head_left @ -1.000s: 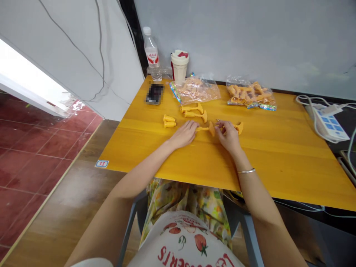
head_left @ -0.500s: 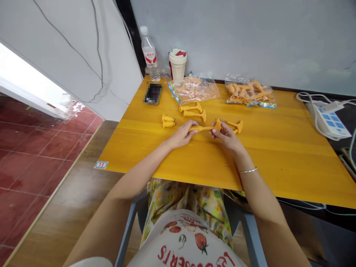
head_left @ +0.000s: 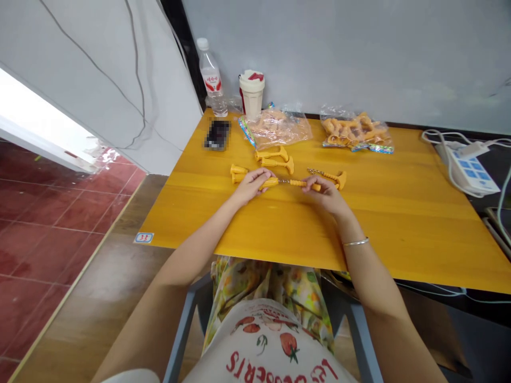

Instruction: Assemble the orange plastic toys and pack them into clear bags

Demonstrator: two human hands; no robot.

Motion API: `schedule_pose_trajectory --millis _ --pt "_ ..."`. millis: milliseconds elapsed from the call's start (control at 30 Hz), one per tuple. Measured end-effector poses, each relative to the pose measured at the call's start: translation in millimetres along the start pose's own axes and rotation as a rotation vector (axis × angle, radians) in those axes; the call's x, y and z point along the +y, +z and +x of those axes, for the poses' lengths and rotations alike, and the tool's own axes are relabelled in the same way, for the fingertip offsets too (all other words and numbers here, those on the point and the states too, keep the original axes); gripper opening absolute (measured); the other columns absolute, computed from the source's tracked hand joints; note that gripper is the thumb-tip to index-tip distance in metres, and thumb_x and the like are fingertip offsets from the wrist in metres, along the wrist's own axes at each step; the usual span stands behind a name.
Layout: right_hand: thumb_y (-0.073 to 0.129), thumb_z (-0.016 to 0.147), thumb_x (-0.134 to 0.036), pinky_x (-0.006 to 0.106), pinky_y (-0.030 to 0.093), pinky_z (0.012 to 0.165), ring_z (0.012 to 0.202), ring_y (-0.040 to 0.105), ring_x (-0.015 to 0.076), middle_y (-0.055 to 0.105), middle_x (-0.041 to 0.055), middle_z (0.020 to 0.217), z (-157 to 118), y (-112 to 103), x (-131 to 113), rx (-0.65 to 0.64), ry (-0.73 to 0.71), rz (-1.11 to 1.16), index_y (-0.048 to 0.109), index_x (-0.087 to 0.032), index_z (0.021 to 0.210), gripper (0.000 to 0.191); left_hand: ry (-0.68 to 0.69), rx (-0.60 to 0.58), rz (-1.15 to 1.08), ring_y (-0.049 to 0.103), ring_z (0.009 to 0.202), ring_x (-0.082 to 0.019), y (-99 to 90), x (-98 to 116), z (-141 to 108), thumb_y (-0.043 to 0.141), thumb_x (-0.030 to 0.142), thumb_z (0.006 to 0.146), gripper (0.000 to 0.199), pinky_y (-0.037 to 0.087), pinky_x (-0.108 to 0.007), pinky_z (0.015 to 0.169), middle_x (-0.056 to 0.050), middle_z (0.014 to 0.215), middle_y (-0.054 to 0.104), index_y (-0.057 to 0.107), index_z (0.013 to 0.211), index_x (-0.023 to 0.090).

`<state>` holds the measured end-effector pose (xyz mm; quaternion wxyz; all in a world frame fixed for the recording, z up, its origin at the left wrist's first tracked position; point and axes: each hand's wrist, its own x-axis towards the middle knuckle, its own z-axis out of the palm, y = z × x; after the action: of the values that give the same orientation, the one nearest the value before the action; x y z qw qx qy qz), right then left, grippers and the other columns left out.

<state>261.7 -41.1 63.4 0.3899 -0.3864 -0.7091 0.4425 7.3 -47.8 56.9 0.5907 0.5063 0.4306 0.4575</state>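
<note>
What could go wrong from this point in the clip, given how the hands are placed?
The left hand and right hand grip orange plastic rods linked by a short metal chain; if pulled, a rod might slip free and jump. The left hand also sits against loose orange pegs, which it could knock aside. The chained orange piece lies just beyond the right hand and might snag.

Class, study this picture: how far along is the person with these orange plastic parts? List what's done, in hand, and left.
Done: one orange piece with a metal chain lies beyond the right hand. In hand: it and the left hand hold orange rods joined by a short chain. Left: loose orange pieces and two plastic bags of them.
</note>
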Motion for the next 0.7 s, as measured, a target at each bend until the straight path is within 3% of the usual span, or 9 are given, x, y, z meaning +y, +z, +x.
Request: schedule_pose_trajectory --millis 100,233,300,400,467,533,600,667,700 --pt "0.065 0.083 -0.05 0.035 0.055 0.072 0.081 0.062 0.018 0.061 0.0014 0.087 4 -12 11 0.249 0.066 0.139 0.052 -0.027 0.09 0.027 0.022 0.043 -0.097 0.041 0.043 -0.004 -2.6 -1 2 0.064 0.045 0.086 0.031 0.023 -0.014 0.038 0.004 0.067 0.054 0.059 0.102 0.019" --pt "0.058 0.085 -0.062 0.026 0.046 0.05 0.056 0.052 0.0112 0.056 -0.0029 0.078 9 -23 26 0.585 0.119 0.163 0.051 -0.029 0.103 0.039 0.076 0.131 -0.169 0.044 0.044 -0.003 1.6 -3 5 0.073 0.046 0.08 0.043 0.029 -0.015 0.036 0.005 0.074 0.056 0.052 0.107 0.021" --pt "0.057 0.084 -0.065 0.026 0.044 0.047 0.051 0.047 0.0095 0.056 -0.0032 0.077 10 -15 25 0.564 0.159 0.153 0.052 -0.028 0.102 0.042 0.074 0.076 -0.086 0.047 0.046 -0.003 8.2 -6 5 0.078 0.043 0.075 0.044 0.034 -0.016 0.037 0.004 0.082 0.058 0.053 0.103 0.02" --pt "0.058 0.083 -0.07 0.03 0.05 0.054 0.057 0.054 0.0127 0.063 0.0004 0.082 8 9 15 0.31 0.195 0.198 0.054 -0.027 0.097 0.045 0.048 -0.025 0.029 0.049 0.046 -0.002 17.1 -10 4 0.079 0.04 0.075 0.042 0.038 -0.017 0.037 0.004 0.082 0.057 0.056 0.102 0.018" --pt "0.058 0.081 -0.073 0.033 0.054 0.059 0.062 0.059 0.0158 0.067 0.0029 0.087 6 17 9 0.184 0.196 0.205 0.054 -0.028 0.095 0.048 0.027 0.011 0.037 0.048 0.043 -0.002 18.0 -10 5 0.076 0.04 0.079 0.036 0.035 -0.016 0.035 0.005 0.076 0.055 0.056 0.101 0.017" --pt "0.053 0.081 -0.076 0.033 0.054 0.058 0.062 0.06 0.0162 0.068 0.0036 0.088 7 16 8 0.228 0.202 0.175 0.054 -0.028 0.095 0.051 -0.001 0.1 0.012 0.046 0.04 -0.002 15.3 -9 6 0.07 0.039 0.085 0.03 0.03 -0.015 0.032 0.007 0.071 0.053 0.053 0.099 0.018" --pt "0.047 0.083 -0.078 0.031 0.052 0.055 0.058 0.058 0.0143 0.067 0.0027 0.085 8 8 12 0.38 0.219 0.164 0.053 -0.027 0.096 0.053 -0.021 0.174 -0.024 0.044 0.038 -0.002 12.6 -7 7 0.065 0.037 0.09 0.025 0.026 -0.015 0.031 0.009 0.067 0.05 0.05 0.099 0.019" --pt "0.043 0.085 -0.077 0.03 0.049 0.053 0.054 0.054 0.0126 0.065 0.0019 0.082 9 4 14 0.473 0.227 0.193 0.052 -0.026 0.096 0.053 -0.028 0.185 -0.04 0.044 0.037 -0.003 13.3 -5 6 0.062 0.035 0.092 0.022 0.026 -0.015 0.03 0.009 0.066 0.05 0.049 0.1 0.02" --pt "0.043 0.085 -0.076 0.03 0.049 0.053 0.052 0.053 0.0125 0.065 0.0019 0.081 9 5 13 0.453 0.222 0.21 0.052 -0.026 0.094 0.052 -0.032 0.162 -0.033 0.044 0.037 -0.003 15.0 -5 5 0.062 0.034 0.092 0.022 0.026 -0.015 0.03 0.009 0.066 0.051 0.049 0.102 0.02"
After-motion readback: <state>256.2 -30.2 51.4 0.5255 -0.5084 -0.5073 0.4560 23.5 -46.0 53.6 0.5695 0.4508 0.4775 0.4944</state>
